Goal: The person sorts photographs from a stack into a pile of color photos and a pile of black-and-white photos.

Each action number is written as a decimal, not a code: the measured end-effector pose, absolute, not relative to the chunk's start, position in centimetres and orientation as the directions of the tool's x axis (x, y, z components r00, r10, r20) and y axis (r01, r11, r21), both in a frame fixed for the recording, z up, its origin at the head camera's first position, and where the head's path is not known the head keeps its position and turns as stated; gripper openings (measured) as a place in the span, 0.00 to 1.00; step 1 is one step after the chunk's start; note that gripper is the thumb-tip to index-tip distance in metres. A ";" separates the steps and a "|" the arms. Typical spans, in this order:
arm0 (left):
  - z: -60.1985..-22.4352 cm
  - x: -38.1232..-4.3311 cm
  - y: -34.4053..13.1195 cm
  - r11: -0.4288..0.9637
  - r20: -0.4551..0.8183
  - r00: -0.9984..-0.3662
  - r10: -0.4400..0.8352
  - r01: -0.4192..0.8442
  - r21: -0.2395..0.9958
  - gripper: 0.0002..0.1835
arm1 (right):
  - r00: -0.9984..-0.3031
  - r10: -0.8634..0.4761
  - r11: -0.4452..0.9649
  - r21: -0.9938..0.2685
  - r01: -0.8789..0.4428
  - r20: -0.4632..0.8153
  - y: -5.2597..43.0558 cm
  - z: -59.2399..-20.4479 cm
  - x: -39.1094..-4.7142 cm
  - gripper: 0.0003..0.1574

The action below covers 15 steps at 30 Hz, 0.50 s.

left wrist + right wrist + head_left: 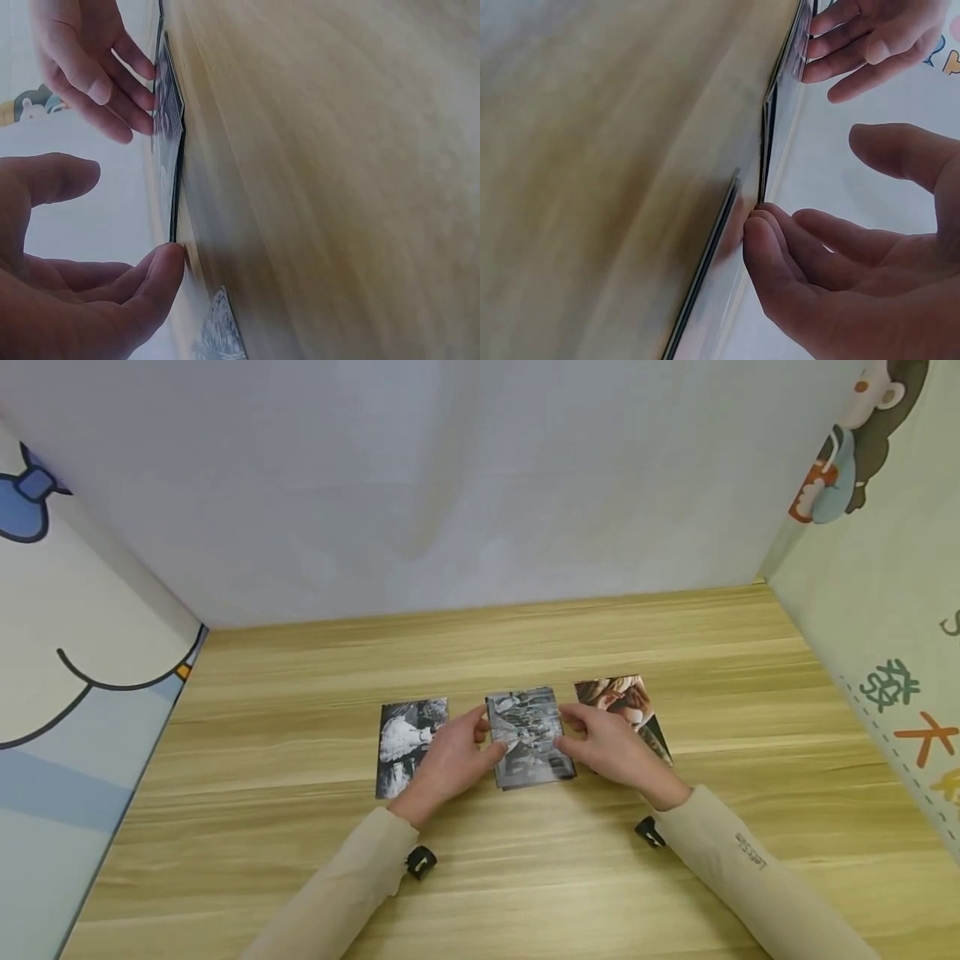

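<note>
A small stack of black-and-white photo cards (531, 735) lies on the table between both hands, its edges slightly uneven. The left hand (459, 752) has its fingertips at the stack's left edge, and its raised thumb stands apart from the fingers in the left wrist view. At the opposite edge are the fingertips of the right hand (611, 743), whose thumb is also lifted in the right wrist view. Partly under the left hand in the head view is another black-and-white card (401, 739) showing a white dress. A brownish colour card (633, 693) is partly covered by the right hand.
The wood-grain table (525, 877) meets a pale wall (480, 510) at the back. Printed panels with cartoon figures stand along the left and right sides. A small black device sits at each sleeve cuff.
</note>
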<state>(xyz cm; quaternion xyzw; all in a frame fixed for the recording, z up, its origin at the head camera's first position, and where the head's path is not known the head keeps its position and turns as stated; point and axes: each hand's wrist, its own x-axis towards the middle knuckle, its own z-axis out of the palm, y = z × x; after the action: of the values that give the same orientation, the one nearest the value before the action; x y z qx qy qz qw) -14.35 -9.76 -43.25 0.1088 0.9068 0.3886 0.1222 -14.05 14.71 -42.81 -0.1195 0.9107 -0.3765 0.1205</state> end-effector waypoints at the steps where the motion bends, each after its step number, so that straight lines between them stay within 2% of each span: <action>1: -43.3 -14.3 -9.7 0.673 -0.138 -0.947 0.289 0.098 0.734 0.39 | -0.943 -0.305 0.686 -0.717 -0.122 -0.130 14.7 -42.8 -14.1 0.37; 15: -43.4 -13.8 -9.7 0.578 -0.123 -0.964 0.235 0.037 0.815 0.38 | -0.950 -0.288 0.621 -0.779 -0.092 -0.118 14.7 -42.7 -13.8 0.33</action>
<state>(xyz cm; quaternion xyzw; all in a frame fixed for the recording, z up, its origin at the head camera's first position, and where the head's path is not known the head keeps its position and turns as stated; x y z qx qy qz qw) -13.81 -9.65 -43.37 0.0772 0.8815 0.4528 0.1095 -13.85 14.73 -42.67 -0.1064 0.8926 -0.4224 0.1165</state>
